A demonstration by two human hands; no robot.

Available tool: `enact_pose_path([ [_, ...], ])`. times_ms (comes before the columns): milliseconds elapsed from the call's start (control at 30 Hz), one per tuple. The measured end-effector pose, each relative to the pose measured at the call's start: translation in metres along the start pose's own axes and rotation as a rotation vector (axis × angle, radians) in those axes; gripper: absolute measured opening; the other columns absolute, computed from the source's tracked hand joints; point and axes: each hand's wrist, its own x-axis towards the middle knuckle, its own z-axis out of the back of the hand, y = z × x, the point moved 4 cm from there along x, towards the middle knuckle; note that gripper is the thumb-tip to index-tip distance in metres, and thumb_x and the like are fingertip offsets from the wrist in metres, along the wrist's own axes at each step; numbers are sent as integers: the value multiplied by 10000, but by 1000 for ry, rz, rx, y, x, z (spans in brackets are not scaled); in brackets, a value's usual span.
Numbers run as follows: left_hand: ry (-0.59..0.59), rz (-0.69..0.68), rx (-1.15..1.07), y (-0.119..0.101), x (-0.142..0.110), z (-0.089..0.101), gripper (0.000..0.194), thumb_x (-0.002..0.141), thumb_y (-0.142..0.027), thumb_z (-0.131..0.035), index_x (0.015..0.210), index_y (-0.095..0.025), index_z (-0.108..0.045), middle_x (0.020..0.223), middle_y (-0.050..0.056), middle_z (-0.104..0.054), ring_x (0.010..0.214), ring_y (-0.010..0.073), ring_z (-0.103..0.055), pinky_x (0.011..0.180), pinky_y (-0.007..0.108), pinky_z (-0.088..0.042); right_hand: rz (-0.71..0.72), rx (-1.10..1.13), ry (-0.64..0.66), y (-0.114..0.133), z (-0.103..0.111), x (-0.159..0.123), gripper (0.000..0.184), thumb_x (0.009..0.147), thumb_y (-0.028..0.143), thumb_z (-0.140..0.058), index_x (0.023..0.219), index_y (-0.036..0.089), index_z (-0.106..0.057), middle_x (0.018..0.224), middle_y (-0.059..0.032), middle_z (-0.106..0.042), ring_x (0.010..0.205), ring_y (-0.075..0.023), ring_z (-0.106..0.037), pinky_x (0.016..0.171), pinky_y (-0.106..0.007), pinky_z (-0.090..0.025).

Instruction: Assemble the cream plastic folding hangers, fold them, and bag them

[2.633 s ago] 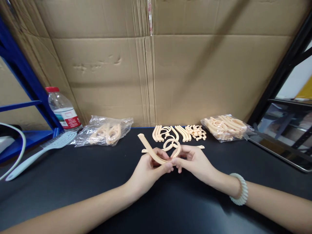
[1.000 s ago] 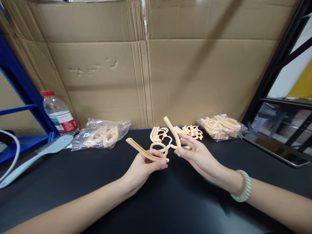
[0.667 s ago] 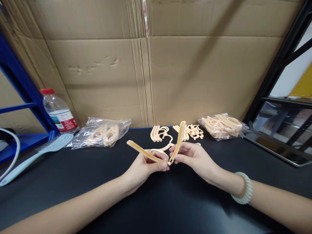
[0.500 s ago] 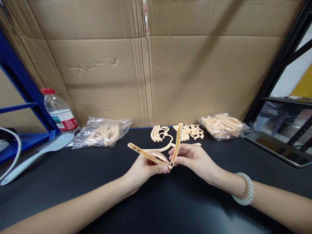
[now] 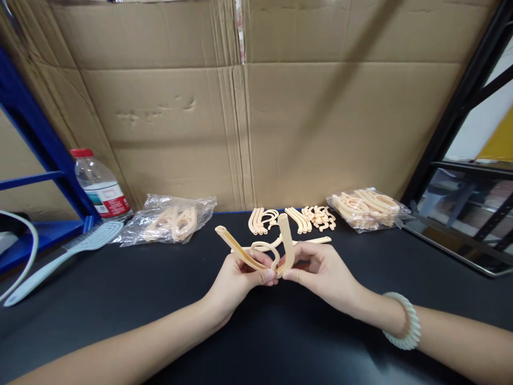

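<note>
My left hand (image 5: 236,280) pinches a beige plastic hanger arm (image 5: 230,240) that slants up to the left, along with a thin curved hoop piece (image 5: 262,243). Another hanger arm (image 5: 286,235), standing nearly upright, is pinched by my right hand (image 5: 324,275). The lower ends of both arms meet between my fingertips, which partly cover the joint; whether they are locked together I cannot tell. Just behind lies a put-together beige hanger (image 5: 318,240) on the black table (image 5: 264,337), its middle partly hidden by the pieces I hold.
At the back lie loose hanger arms (image 5: 298,220), hoop pieces (image 5: 269,218) and small hooked pieces (image 5: 320,218). Bags of parts flank them, a left bag (image 5: 168,219) and a right bag (image 5: 366,208). Far left are a hairbrush (image 5: 64,262) and a bottle (image 5: 102,187); a tablet (image 5: 452,246) is at right.
My right hand has taken up a second hanger arm and brought its end against the left one. That arm has since turned, its hollow side facing me before, its smooth side now.
</note>
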Motion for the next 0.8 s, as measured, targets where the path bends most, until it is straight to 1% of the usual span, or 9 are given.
enact_pose_path([
  [267,-41,61,5,0,-1,-1,265,600,-244,-854,717,-117,-654,683,23,-694,629,132,-654,658,243,-530,-16,-37,-103,-2,0,-1,165,713,291,-752,759,178,-641,767,-23,-682,740,-167,-662,706,-313,-561],
  [367,-57,78,-3,1,-1,-1,280,619,-248,-849,760,-117,-645,692,9,-683,633,119,-659,656,217,-537,-24,-13,-100,-3,3,2,197,689,281,-771,760,172,-622,767,-13,-659,728,-156,-650,687,-299,-560],
  [467,-82,101,-8,-1,-1,2,292,648,-260,-836,789,-122,-621,690,-10,-658,610,96,-650,617,179,-536,-57,25,-36,-1,14,10,241,654,266,-800,766,172,-610,767,7,-638,672,-129,-639,642,-270,-550],
  [567,-128,71,-3,-10,2,11,293,664,-255,-829,792,-129,-597,674,-21,-639,592,79,-639,582,145,-529,-63,-6,20,10,38,20,248,649,260,-808,782,177,-615,721,18,-642,639,-121,-643,622,-255,-534],
  [667,-162,29,-23,-21,10,24,279,665,-236,-827,770,-136,-589,657,-19,-636,592,73,-634,586,133,-531,-52,-194,91,23,64,27,260,647,287,-810,797,172,-632,673,7,-660,606,-133,-643,614,-269,-523],
  [733,-163,35,-40,-25,16,34,265,658,-215,-827,768,-136,-600,673,-9,-646,606,76,-636,603,136,-536,-20,-371,134,30,78,29,256,659,324,-797,787,168,-639,697,-12,-672,626,-147,-642,607,-276,-507],
  [800,-156,62,-32,-28,23,45,269,628,-182,-836,776,-132,-616,693,1,-655,633,81,-644,625,139,-535,29,-571,176,33,87,31,225,693,338,-763,781,169,-643,747,-24,-677,674,-157,-638,618,-277,-488],
])
